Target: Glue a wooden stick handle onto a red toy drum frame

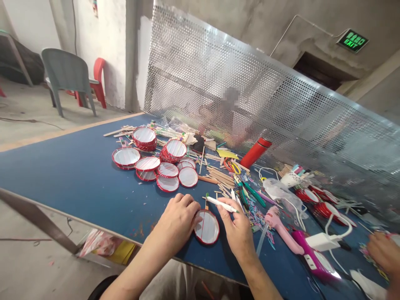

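The two hands are kept apart, and the red-rimmed disc [206, 227] is placed between them, close to the table edge. The left hand [183, 213] is held with its back turned upward and its fingers bent; the left side of the disc is touched by it, but whether the rim is pinched or only pressed cannot be told. The left forearm is stretched obliquely from below. By the right hand [235, 225], a white pen [222, 204] is gripped between thumb and fingers, and it is kept slanting above the table [90, 179], just beyond the disc. Beyond the left hand, more red-rimmed discs [188, 177] are gathered, some in stacks. To the right of the right hand, a pink glue gun [283, 231] is laid; beyond this hand, green-handled pliers [253, 194] are seen.
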`<state>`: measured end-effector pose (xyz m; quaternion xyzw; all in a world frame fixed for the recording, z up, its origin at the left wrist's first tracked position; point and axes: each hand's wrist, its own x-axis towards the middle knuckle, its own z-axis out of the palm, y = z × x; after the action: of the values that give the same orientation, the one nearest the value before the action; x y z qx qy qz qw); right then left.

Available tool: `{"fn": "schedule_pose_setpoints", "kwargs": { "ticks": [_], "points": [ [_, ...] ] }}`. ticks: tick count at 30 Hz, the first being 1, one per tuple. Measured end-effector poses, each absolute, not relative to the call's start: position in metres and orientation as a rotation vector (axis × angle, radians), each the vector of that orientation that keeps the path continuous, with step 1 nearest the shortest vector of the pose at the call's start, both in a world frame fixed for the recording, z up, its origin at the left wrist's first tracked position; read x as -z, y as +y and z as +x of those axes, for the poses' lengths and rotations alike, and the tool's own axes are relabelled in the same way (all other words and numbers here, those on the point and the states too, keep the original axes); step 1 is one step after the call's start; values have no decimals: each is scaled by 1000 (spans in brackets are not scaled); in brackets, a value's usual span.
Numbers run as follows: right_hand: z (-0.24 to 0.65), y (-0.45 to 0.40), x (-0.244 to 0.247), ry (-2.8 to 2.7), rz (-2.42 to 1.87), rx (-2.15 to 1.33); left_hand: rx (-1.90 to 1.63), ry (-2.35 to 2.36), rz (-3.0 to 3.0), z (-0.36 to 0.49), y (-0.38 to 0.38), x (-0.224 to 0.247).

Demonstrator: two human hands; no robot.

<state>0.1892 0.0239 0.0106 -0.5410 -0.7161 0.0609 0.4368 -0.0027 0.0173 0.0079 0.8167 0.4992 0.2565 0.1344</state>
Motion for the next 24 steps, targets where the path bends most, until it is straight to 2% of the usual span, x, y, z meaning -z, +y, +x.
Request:
{"fn": "schedule_pose_setpoints", "kwargs": {
  "ticks": [24],
  "points": [
    [189,23,-10,-1865,-1277,-78,-724,1453,2362,-3,18,-8]
  ]
}}
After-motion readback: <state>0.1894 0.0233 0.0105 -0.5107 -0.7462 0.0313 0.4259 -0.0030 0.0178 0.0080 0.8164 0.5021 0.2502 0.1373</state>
